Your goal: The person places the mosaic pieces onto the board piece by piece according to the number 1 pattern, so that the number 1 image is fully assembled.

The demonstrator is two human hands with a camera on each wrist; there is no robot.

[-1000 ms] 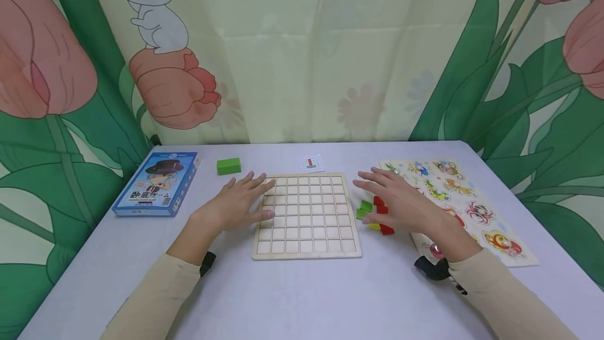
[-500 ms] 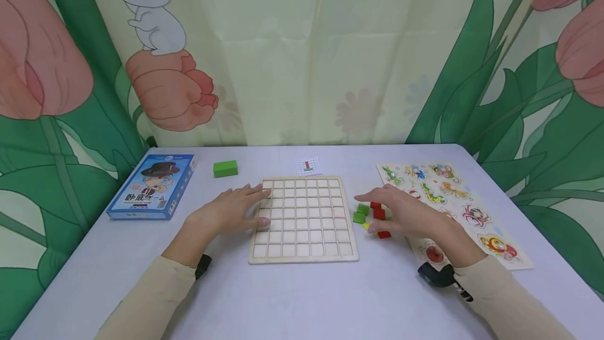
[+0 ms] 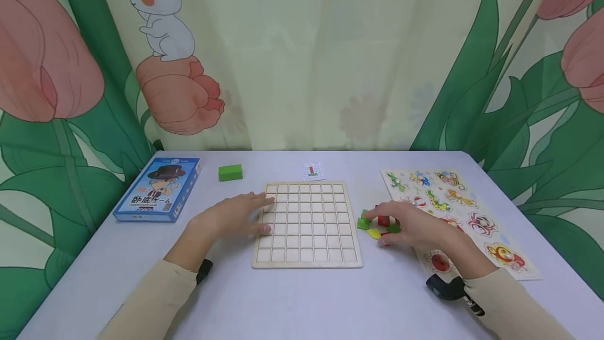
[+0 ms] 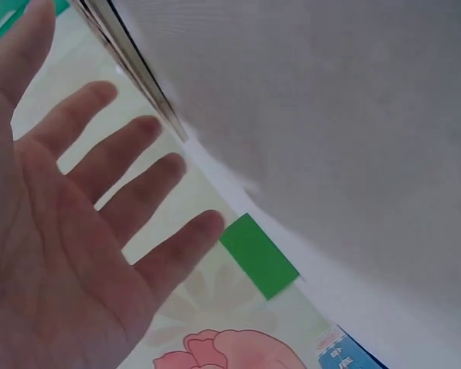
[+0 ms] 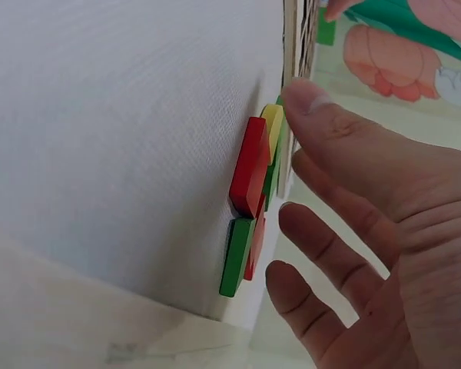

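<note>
A wooden grid board (image 3: pixel 306 227) lies in the middle of the table. My left hand (image 3: pixel 228 219) is at its left edge, with fingertips and thumb over the outer cells. In the left wrist view the fingers are spread and the palm bears nothing. My right hand (image 3: pixel 422 227) arches over a small cluster of coloured blocks right of the board. Among them are a red block (image 5: pixel 250 167), a green block (image 5: pixel 237 257) and a yellow block (image 3: pixel 374 233). The right wrist view shows the thumb and fingers apart beside the blocks, nothing pinched; part of the cluster is hidden.
A small card with a printed pattern (image 3: pixel 313 171) lies behind the board. Back left are a green block (image 3: pixel 230 172) and a blue game box (image 3: pixel 158 190). A sheet of animal pictures (image 3: pixel 476 224) lies at the right, partly under my right forearm.
My right hand has come down over the blocks, its fingers bending more. Another green block now shows beneath it. My left hand stays by the board's left edge, its fingers lower.
</note>
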